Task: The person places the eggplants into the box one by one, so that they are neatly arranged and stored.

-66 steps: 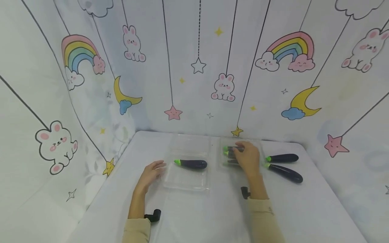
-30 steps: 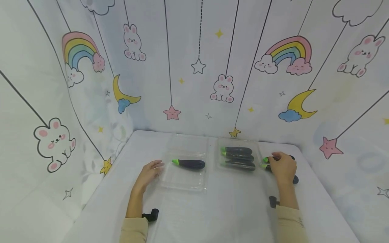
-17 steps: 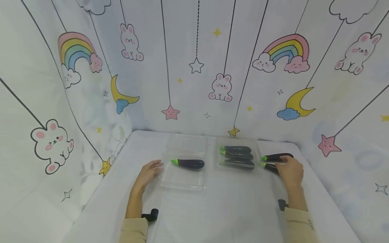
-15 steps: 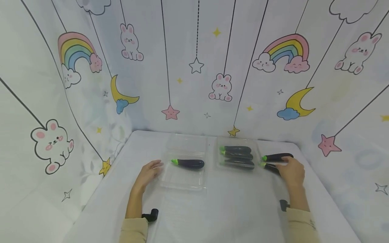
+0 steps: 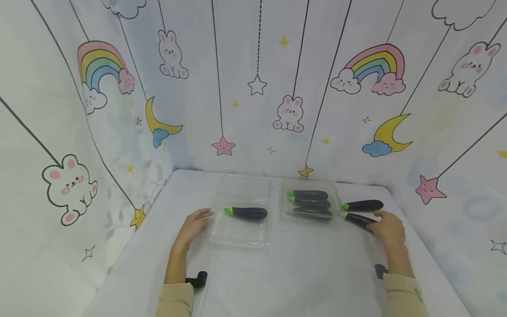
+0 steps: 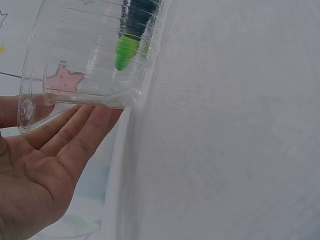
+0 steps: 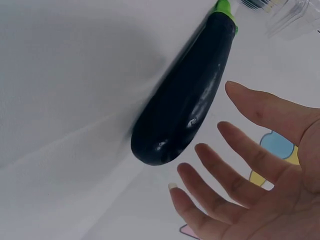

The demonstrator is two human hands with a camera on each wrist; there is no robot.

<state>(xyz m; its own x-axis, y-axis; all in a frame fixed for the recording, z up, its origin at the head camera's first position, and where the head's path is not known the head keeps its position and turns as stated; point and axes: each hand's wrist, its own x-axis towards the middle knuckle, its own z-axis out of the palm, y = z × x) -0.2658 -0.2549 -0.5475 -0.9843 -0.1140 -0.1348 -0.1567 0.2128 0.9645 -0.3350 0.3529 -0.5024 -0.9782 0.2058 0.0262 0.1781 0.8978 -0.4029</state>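
In the head view, my right hand (image 5: 390, 229) is over the thick end of the lower loose eggplant (image 5: 358, 220). The right wrist view has my fingers (image 7: 240, 160) spread beside a dark eggplant (image 7: 185, 95) with a green stem, apart from it. Another loose eggplant (image 5: 364, 205) lies just behind the lower one. My left hand (image 5: 195, 226) rests with relaxed fingers at the left edge of a clear plastic box (image 5: 237, 240), which bears one eggplant (image 5: 248, 213). The left wrist view shows those fingers (image 6: 75, 135) at the box's rim; whether they press it, I cannot tell.
A second clear plastic box (image 5: 289, 219) stands at the back, right of the middle, with 3 eggplants (image 5: 310, 194) side by side in it. All stands on a white table (image 5: 301, 273), with a patterned cloth (image 5: 253, 123) hanging behind.
My right hand left the right-hand box, went to the loose eggplants, then drew back to the right and nearer me. My left hand and the boxed eggplants stayed put.
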